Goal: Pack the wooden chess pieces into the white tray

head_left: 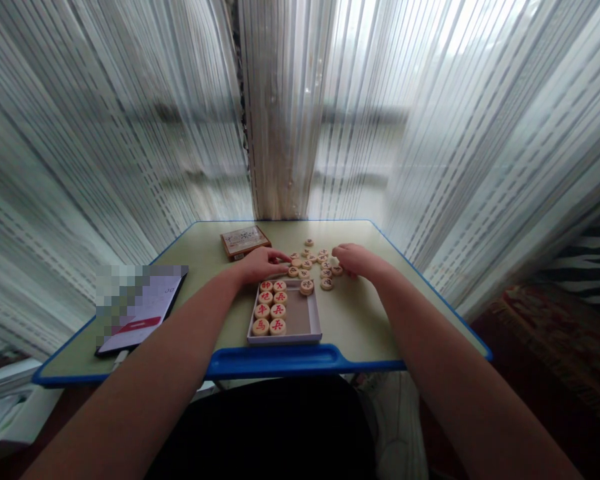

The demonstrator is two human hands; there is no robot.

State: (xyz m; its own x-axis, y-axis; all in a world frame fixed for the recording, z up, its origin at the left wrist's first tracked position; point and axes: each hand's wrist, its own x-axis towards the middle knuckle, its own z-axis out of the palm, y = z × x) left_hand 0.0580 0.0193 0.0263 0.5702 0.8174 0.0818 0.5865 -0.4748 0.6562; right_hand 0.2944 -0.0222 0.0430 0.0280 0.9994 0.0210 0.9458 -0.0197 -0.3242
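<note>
**Left hand (pixel 261 264) and right hand (pixel 356 260) flank the loose pieces (pixel 327 284)**

Left hand: fingers stretched forward at the group's left edge, thumb lower, narrow gap; whether it grips a piece, cannot tell. The right hand: fingers bent down at the right edge, undersides hidden; cannot tell if it holds anything. Opposite sides, so probably both reach in without crossing.

Room: striped sheer curtains (pixel 130 133) behind and to both sides, daylight through them.

Desk (pixel 375 313): pale top, blue rim, blue trough (pixel 275 361) along the near edge.

Tablet (pixel 153 310): desk's left side, beyond the left forearm. Likely put there to be seen yet stay clear of the work.

Tray (pixel 285 339): near edge, between the forearms, presumably for a short reach.

Box (pixel 245 241): far left, behind the left hand; looks set aside.

Red pieces (pixel 263 311): two columns of four down the tray's left side, characters up. Tight rows probably keep them from sliding.

Dark piece (pixel 307 287): tray's back right corner, apart from the red; suggests a split by colour.

Loose pieces: on the desk just beyond the tray, closely bunched, one off at the far end. Readable characters are dark.
</note>
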